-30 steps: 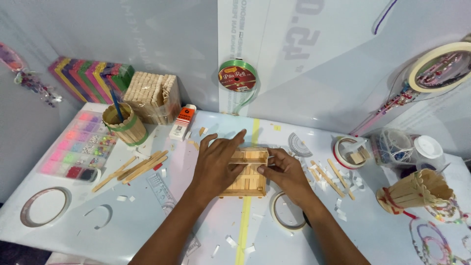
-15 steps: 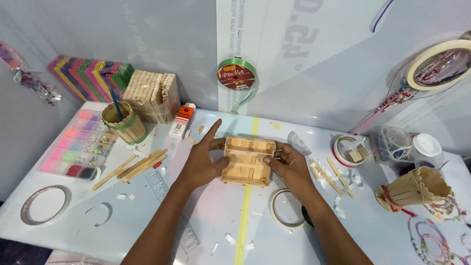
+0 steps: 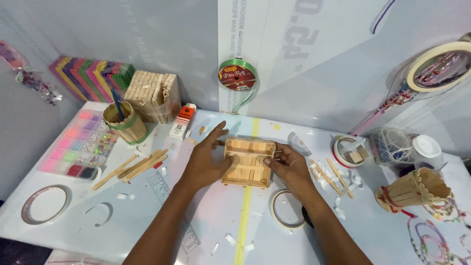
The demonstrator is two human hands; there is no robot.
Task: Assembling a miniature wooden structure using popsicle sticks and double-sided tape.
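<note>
Head view: stick panel (image 3: pixel 247 163), long axis running away, between both hands.

Small glue box (image 3: pixel 182 121), orange top w/ white body, lies on bench (image 3: pixel 216 216) at 11 o'clock from centre, just beside stick stack. Round red-and-gold label (image 3: pixel 234 77) on green ribbon spool, wall at 12 o'clock. Large pale printed sheet (image 3: pixel 304 54) behind.

Left hand (image 3: pixel 206 164) hides the wooden stick box's (image 3: pixel 248 163) left side. Right of the box, tape roll (image 3: pixel 283 210) is partly under the forearm; beaded ring (image 3: pixel 436 240) cut by frame edge.
</note>
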